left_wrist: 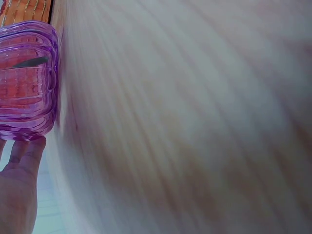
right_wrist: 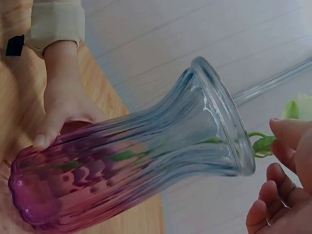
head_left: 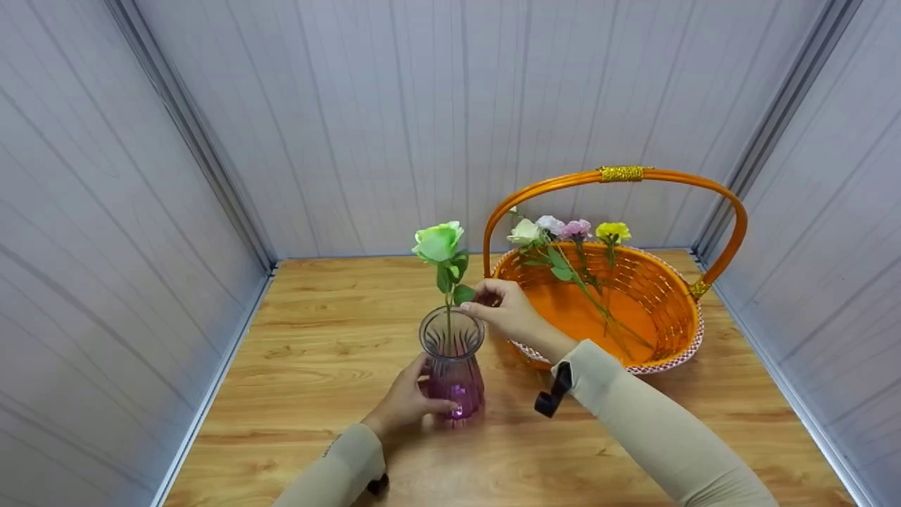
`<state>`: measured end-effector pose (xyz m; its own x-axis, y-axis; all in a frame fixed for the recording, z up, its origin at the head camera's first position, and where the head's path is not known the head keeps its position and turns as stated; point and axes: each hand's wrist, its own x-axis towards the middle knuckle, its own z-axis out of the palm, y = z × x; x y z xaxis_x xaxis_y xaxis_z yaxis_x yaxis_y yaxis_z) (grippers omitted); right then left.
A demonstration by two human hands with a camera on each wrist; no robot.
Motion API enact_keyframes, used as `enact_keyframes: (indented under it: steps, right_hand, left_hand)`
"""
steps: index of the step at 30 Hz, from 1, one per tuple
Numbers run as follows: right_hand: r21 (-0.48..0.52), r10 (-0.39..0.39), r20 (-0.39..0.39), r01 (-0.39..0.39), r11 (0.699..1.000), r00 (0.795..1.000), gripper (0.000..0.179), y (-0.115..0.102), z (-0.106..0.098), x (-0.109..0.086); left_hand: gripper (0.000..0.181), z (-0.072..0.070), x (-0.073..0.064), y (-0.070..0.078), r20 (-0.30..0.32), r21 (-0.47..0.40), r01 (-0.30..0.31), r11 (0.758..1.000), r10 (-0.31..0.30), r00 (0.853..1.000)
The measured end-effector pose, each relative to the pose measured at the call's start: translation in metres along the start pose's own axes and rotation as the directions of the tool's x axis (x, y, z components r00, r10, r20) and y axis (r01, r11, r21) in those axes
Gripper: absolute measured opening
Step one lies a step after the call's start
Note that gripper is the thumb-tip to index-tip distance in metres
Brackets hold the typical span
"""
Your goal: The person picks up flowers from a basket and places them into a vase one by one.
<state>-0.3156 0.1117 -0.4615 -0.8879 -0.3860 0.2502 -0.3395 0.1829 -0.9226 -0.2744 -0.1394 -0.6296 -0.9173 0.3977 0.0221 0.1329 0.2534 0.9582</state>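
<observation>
Bracing the purple vase (head_left: pixel 464 384) low with the left hand (head_left: pixel 407 401) curled round it and apparently settling the green rose (head_left: pixel 438 243) stem-down inside with the right hand (head_left: pixel 517 313) beside its leaf (head_left: pixel 463 294), pinching or loose, hard to tell, now probably needing a clean release.

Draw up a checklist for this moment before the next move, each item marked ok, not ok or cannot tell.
1. Ribbed glass vase with a purple base upright on the wood-grain table: ok.
2. Left hand holding the vase low down: ok.
3. Stem of the pale green leafy rose inside the vase: ok.
4. Right hand well away from the vase's mouth: not ok, it is right beside it.
5. Right hand's fingers off the rose: cannot tell, they are close to a leaf.
6. More flowers available in the orange woven basket: ok, including a yellow flower and a pink flower.
</observation>
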Motion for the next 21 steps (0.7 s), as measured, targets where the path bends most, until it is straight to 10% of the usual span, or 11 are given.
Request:
enact_keyframes:
  steps: [21]
  right_hand:
    - [-0.065,0.041,-0.074,-0.046,0.997,0.996,0.023,0.019,-0.047,-0.019]
  left_hand:
    - [0.101,0.0,0.0,-0.001,0.001,-0.032,0.008,0.999,-0.008,1.0]
